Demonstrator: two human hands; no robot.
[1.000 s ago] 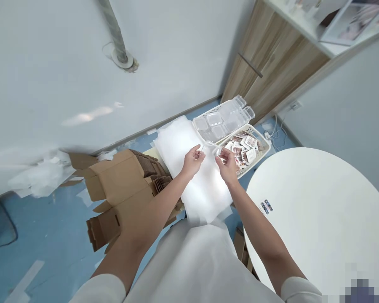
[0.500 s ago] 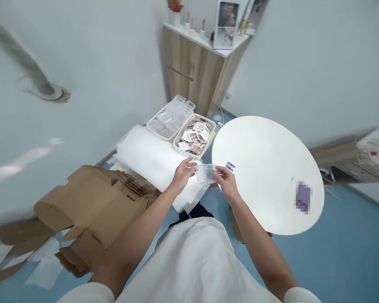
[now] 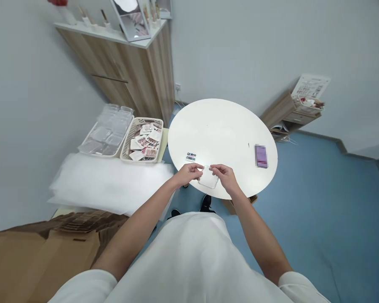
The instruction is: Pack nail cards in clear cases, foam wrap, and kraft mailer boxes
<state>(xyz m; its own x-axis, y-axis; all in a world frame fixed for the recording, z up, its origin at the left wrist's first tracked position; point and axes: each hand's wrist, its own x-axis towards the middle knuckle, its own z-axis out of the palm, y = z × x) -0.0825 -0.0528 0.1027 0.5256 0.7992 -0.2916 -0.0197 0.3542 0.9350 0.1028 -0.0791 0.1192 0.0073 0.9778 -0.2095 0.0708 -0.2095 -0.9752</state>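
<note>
A small clear plastic box point(image 3: 209, 180) is between my hands over the near edge of the white round table point(image 3: 227, 126). My left hand point(image 3: 189, 174) pinches its left upper corner. On the other side, the fingers of my right hand point(image 3: 225, 176) grip the right upper corner. Whether the box's lid is raised or closed I cannot make out. Just beyond my left hand, a card with two rows of small dark false nails point(image 3: 191, 157) lies on the tabletop.
Left of the table stand a basket of nail packets point(image 3: 145, 141) and a basket of clear boxes point(image 3: 105, 134). White sheeting point(image 3: 110, 181) and brown cardboard point(image 3: 72, 252) lie nearer. A purple pack point(image 3: 261, 156) rests at the table's right. Behind is a wooden cabinet point(image 3: 129, 71).
The view has turned right, toward the round table. My left hand, open beside the box before, has closed on it, and the box is now over the table's edge.
</note>
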